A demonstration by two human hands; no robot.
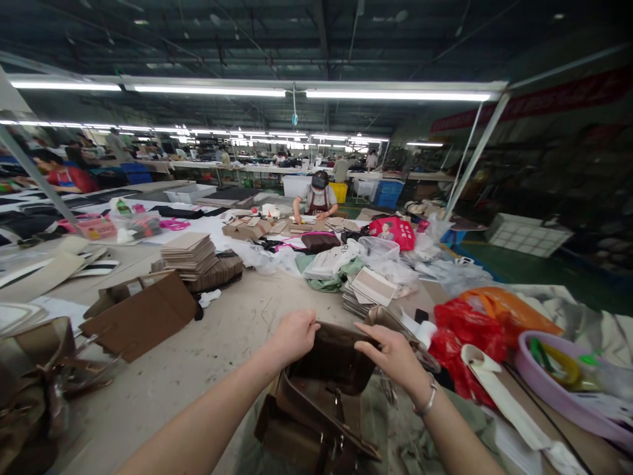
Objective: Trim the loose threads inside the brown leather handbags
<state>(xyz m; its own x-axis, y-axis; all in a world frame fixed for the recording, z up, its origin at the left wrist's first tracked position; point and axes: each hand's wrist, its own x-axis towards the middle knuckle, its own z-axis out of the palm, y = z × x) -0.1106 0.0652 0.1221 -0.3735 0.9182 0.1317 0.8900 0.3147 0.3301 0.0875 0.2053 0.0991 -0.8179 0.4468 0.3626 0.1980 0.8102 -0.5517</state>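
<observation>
A dark brown leather handbag (326,389) lies on the worktable (198,356) in front of me, its mouth facing away and straps and buckles hanging toward me. My left hand (293,336) is closed on the bag's left rim. My right hand (393,353), with a bracelet on the wrist, grips the right rim, fingers curled over the edge. Together both hands hold the bag's opening apart.
A flattened brown cardboard box (141,316) and stacks of tan card pieces (190,254) lie to the left. More brown bags (34,376) sit at far left. Red and orange plastic bags (469,330) and a purple basin (568,389) crowd the right. A person (319,194) works across the table.
</observation>
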